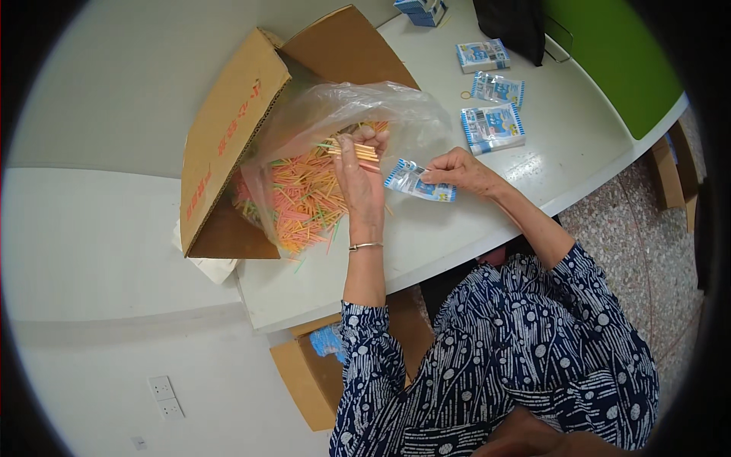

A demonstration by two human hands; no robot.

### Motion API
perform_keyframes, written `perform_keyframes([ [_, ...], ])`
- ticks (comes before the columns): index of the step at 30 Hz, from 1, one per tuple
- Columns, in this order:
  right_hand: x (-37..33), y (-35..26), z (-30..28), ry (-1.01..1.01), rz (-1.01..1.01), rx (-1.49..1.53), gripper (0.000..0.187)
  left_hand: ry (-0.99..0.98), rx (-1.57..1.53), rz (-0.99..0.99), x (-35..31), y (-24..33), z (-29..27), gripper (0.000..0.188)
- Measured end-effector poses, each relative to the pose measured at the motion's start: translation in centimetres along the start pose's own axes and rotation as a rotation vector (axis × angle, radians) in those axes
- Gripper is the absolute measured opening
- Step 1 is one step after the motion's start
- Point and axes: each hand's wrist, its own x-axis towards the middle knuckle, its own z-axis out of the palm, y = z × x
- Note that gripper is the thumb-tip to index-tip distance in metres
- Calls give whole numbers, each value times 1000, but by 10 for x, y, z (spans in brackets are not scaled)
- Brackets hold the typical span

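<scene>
Sticks [356, 152], thin, straight and mostly orange, lie bundled in the left hand [361, 186], whose fingers curl around them over a loose pile [304, 206]. Just beside them, the right hand [466, 174] pinches a packet [420, 185], a small flat pouch of glossy blue-and-white film with striped ends, between thumb and fingers. The pile is a jumble of pink, orange, yellow and green sticks in a crinkled clear plastic bag [403, 103], within a brown cardboard box [236, 137] with stiff flaps. Three more packets [493, 128] lie on the smooth white table [563, 152].
</scene>
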Motion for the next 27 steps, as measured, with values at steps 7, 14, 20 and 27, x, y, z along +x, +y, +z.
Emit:
perform_keyframes([
  [7,-2,0,-9,-5,3,-38,26,-108,200,-91,-22,-11,11,39],
  [14,-8,0,-5,24,-23,-50,27,-154,349,-57,-35,-13,17,45],
  [20,-9,9,-6,25,-41,-94,26,-141,389,29,-40,-7,17,36],
  [27,-9,8,-9,7,-45,-102,26,-197,415,-28,-45,-7,13,31],
])
